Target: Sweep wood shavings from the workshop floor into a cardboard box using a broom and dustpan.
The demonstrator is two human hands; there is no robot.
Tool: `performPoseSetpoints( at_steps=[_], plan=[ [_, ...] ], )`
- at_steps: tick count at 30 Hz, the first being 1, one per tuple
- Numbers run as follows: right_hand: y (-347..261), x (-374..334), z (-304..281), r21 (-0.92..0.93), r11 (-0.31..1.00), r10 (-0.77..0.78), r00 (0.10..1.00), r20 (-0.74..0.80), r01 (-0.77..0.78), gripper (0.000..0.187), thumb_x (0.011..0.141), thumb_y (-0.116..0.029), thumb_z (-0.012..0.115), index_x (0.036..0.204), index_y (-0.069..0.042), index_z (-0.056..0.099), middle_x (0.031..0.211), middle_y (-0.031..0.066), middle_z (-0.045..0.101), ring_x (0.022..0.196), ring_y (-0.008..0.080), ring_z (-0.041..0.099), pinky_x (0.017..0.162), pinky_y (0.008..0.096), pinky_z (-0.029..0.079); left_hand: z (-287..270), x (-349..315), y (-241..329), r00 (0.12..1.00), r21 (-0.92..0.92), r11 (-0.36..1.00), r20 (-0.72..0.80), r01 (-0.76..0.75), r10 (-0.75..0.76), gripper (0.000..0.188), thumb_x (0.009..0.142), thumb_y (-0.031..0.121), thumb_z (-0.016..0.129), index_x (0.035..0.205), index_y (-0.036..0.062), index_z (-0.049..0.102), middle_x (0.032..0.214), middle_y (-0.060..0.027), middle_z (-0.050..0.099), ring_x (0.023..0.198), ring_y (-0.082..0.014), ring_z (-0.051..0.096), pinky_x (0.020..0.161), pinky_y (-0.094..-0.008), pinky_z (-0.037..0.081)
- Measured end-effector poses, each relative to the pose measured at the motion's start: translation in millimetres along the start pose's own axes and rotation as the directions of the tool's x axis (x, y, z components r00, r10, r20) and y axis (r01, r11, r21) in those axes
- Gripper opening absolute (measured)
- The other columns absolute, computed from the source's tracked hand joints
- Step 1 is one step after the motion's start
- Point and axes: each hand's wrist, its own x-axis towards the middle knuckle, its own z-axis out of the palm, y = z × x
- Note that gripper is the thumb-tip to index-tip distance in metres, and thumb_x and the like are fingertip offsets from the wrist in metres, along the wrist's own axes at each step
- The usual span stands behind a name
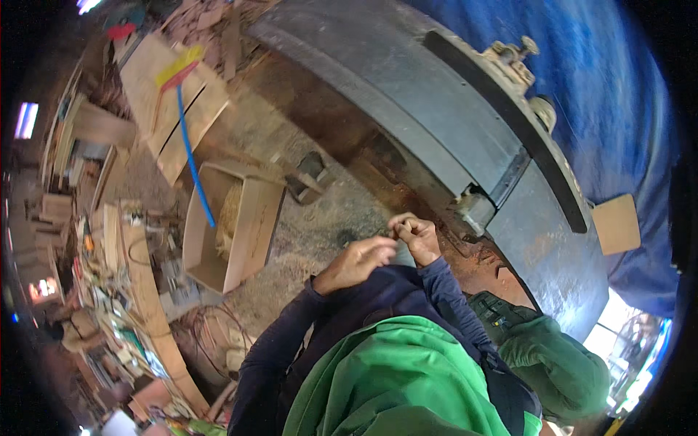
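Observation:
My left hand (pixel 356 264) and my right hand (pixel 418 239) are held close together in front of my waist, above the dusty floor. The fingers of the right hand are curled in, with the thumb against them. On the left hand the fingers are bent and drawn together, their tips beside the right hand. Anything between the fingers is too small or hidden to make out. Nearest to the right hand is a long grey metal machine bed (pixel 407 80), which looks like a jointer, with a dark fence (pixel 509 123) along it. Neither hand touches the machine.
A wooden box (pixel 251 236) with shavings inside stands on the floor at left. A broom (pixel 190 149) with a blue handle leans above it, by wooden boards (pixel 207 109). Scrap wood fills the far left. A person in green (pixel 560 360) is at lower right; a blue tarp (pixel 611 94) hangs behind the machine.

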Motion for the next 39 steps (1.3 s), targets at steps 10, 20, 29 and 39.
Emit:
performPoseSetpoints(
  at_steps=[10,20,29,39],
  plan=[
    [43.1,69.5,57.8,-0.28,0.934,0.313,0.885,0.345,-0.222,0.014,0.073,0.006,0.045,0.085,-0.001,0.047,0.087,0.0074,0.055,0.073,0.017,0.056,0.061,0.0279,0.046,-122.8,-119.2,-155.9,0.732,0.546,0.72,-0.676,0.429,0.076,0.021,0.078,0.017,0.048,0.091,0.0001,0.051,0.076,-0.0187,0.055,0.069,-0.0318,0.055,0.06,-0.0364,0.044],
    [56.2,187.3,135.8,-0.326,0.888,0.454,0.731,0.509,-0.325,0.008,0.077,0.002,0.046,0.083,-0.003,0.046,0.092,0.0103,0.054,0.071,0.0178,0.056,0.061,0.0286,0.048,-67.5,-219.7,-390.6,0.321,-0.412,0.88,-0.822,0.237,-0.471,0.028,0.078,0.026,0.042,0.064,0.0021,0.045,0.061,-0.0148,0.05,0.057,-0.025,0.05,0.051,-0.0373,0.037],
    [58.0,199.4,201.0,-0.518,0.824,0.541,0.588,0.601,-0.229,0.012,0.081,-0.013,0.051,0.088,-0.004,0.049,0.089,0.0084,0.055,0.075,0.018,0.057,0.066,0.0295,0.048,-27.7,-205.5,-376.4,0.088,-0.357,0.815,-0.893,0.455,-0.441,0.029,0.076,0.028,0.042,0.077,0.0022,0.057,0.073,-0.0187,0.056,0.07,-0.0333,0.054,0.06,-0.0365,0.041],
    [113.4,147.5,355.1,-0.416,0.749,0.64,0.403,0.654,-0.516,0.021,0.077,-0.017,0.056,0.091,-0.005,0.048,0.093,0.0172,0.053,0.083,0.0302,0.055,0.072,0.0417,0.047,-38.5,-287.1,-368.8,-0.141,-0.576,0.814,-0.802,-0.072,-0.58,0.026,0.074,0.023,0.044,0.066,0.0014,0.055,0.054,-0.0115,0.055,0.047,-0.0203,0.056,0.047,-0.0324,0.044]
  ],
)
